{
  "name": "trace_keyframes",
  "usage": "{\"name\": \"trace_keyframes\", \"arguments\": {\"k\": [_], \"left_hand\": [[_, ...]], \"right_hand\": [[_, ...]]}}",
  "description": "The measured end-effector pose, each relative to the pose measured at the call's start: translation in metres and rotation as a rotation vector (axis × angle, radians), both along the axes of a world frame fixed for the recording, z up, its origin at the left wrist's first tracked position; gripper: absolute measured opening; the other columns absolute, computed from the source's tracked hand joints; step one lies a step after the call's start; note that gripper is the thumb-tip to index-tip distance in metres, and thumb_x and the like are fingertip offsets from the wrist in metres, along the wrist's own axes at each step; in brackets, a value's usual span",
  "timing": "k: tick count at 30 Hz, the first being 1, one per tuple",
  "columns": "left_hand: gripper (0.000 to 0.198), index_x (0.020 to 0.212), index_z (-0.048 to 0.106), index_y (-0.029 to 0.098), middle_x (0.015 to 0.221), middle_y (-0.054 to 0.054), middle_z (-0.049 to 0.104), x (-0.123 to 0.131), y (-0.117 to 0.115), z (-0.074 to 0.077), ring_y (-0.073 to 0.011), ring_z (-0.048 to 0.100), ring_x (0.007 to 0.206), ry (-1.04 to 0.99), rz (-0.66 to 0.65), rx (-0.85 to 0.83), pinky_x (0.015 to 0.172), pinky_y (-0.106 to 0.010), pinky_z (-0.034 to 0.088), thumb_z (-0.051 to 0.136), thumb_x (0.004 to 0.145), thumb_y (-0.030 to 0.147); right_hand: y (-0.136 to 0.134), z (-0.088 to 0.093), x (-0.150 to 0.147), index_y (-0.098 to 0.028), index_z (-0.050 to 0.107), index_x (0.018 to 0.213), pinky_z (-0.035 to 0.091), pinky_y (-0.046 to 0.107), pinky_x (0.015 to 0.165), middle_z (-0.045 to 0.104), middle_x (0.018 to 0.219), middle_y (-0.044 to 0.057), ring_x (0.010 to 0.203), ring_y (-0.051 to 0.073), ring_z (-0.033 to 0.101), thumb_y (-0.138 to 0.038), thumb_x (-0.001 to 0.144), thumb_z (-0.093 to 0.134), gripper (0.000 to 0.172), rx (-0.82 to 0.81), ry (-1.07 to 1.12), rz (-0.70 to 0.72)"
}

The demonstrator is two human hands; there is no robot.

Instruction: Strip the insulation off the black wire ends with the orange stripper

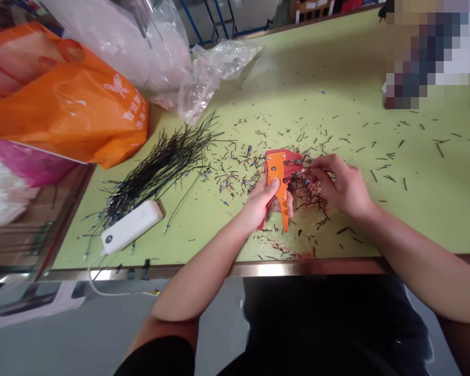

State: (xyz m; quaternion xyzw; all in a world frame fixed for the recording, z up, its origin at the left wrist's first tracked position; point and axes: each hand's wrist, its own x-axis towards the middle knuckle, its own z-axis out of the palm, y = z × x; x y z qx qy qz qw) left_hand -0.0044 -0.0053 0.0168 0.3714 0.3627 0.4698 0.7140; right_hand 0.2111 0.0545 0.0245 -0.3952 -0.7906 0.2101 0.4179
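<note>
My left hand (258, 204) grips an orange wire stripper (277, 175) with red handles, held upright over the table. My right hand (339, 184) pinches a thin wire at the tool's jaws; the wire is mostly hidden by my fingers. Just below that hand lies a tangled heap of fine copper strands (307, 190). Short black insulation scraps and small blue-tipped bits (235, 167) are scattered around both hands. To the left lies a loose bundle of black wires (160, 167) with blue terminals at their ends.
The pale green table (356, 109) ends in a metal front edge (219, 270) near me. A white power bank (131, 227) with a cable lies at the left. An orange bag (66, 99) and clear plastic bags (215, 73) are at the back left. A blurred person (426, 52) is at the top right.
</note>
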Motion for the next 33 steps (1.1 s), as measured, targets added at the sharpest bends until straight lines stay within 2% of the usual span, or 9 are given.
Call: {"name": "trace_keyframes", "arguments": {"k": [4, 10, 15, 20, 29, 33], "left_hand": [[0.05, 0.105, 0.044, 0.024, 0.079, -0.001, 0.073, 0.001, -0.002, -0.004, -0.0197, 0.074, 0.065, 0.022, -0.027, 0.022, 0.065, -0.035, 0.063, 0.067, 0.093, 0.066], [0.051, 0.114, 0.048, 0.021, 0.086, -0.004, 0.073, 0.002, -0.004, -0.004, -0.0201, 0.076, 0.072, 0.053, -0.106, 0.049, 0.064, -0.031, 0.061, 0.069, 0.093, 0.063], [0.052, 0.112, 0.046, 0.022, 0.084, -0.002, 0.072, 0.003, -0.004, -0.005, -0.0201, 0.075, 0.071, 0.047, -0.077, 0.013, 0.068, -0.035, 0.062, 0.069, 0.092, 0.064], [0.051, 0.11, 0.046, 0.022, 0.083, -0.002, 0.072, 0.003, -0.003, -0.007, -0.0188, 0.074, 0.069, 0.062, -0.075, 0.011, 0.066, -0.032, 0.061, 0.069, 0.092, 0.065], [0.049, 0.113, 0.05, 0.021, 0.088, -0.003, 0.07, 0.006, -0.008, -0.004, -0.0185, 0.073, 0.074, 0.076, -0.074, 0.024, 0.067, -0.033, 0.062, 0.07, 0.094, 0.062], [0.049, 0.108, 0.049, 0.021, 0.083, -0.001, 0.069, 0.009, -0.01, -0.006, -0.017, 0.072, 0.067, 0.101, -0.043, 0.047, 0.061, -0.031, 0.057, 0.068, 0.095, 0.065]], "right_hand": [[0.002, 0.004, 0.002, -0.023, 0.067, 0.105, 0.057, 0.027, 0.063, 0.081, 0.089, 0.003, 0.072, 0.016, 0.076, -0.017, 0.102, 0.057, 0.012, 0.128, -0.065, -0.024], [0.004, 0.006, 0.004, -0.022, 0.068, 0.104, 0.056, 0.027, 0.062, 0.081, 0.088, 0.004, 0.07, 0.016, 0.075, -0.019, 0.103, 0.055, 0.014, 0.177, -0.131, -0.016], [0.003, 0.005, 0.004, -0.022, 0.065, 0.105, 0.052, 0.026, 0.059, 0.08, 0.085, 0.003, 0.066, 0.016, 0.073, -0.017, 0.103, 0.053, 0.014, 0.218, -0.192, -0.011], [0.001, 0.006, 0.003, -0.02, 0.06, 0.108, 0.046, 0.027, 0.052, 0.078, 0.086, 0.004, 0.059, 0.015, 0.068, -0.019, 0.102, 0.056, 0.008, 0.201, -0.233, -0.007], [-0.003, 0.011, 0.001, -0.02, 0.053, 0.107, 0.039, 0.025, 0.048, 0.074, 0.083, 0.004, 0.05, 0.012, 0.056, -0.015, 0.098, 0.052, 0.011, 0.208, -0.287, 0.01], [-0.004, 0.014, 0.0, -0.02, 0.053, 0.106, 0.039, 0.025, 0.049, 0.073, 0.082, 0.004, 0.052, 0.013, 0.057, -0.015, 0.099, 0.05, 0.009, 0.21, -0.288, 0.012]]}}
